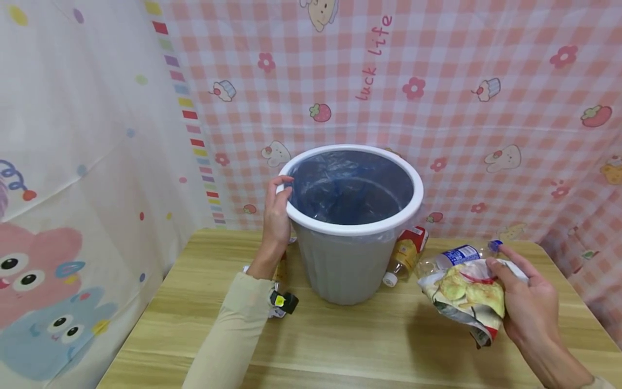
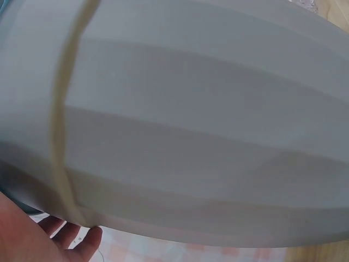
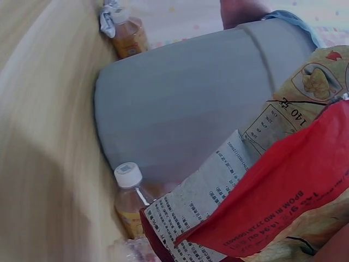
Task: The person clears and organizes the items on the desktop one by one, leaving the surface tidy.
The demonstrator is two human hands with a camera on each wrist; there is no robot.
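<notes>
A grey trash can (image 1: 342, 267) with a white rim and a clear bluish liner stands upright on the table. My left hand (image 1: 278, 216) grips its rim on the left side, fingertips over the edge; the left wrist view shows those fingers (image 2: 90, 243) against the can's wall. To the right of the can, my right hand (image 1: 532, 300) holds a crumpled chip bag (image 1: 466, 292) above the table. In the right wrist view the bag (image 3: 283, 191) shows red and printed white sides. Behind the bag lies a clear plastic bottle (image 1: 457, 256) with a blue label and cap.
A bottle with a yellow label (image 1: 404, 254) and white cap lies against the can's right side, beside a red carton (image 1: 419, 233). Left of the can, another bottle (image 3: 130, 38) and crumpled wrapping (image 3: 108, 19) are partly hidden by my left arm. A checked cloth (image 1: 379, 124) hangs behind.
</notes>
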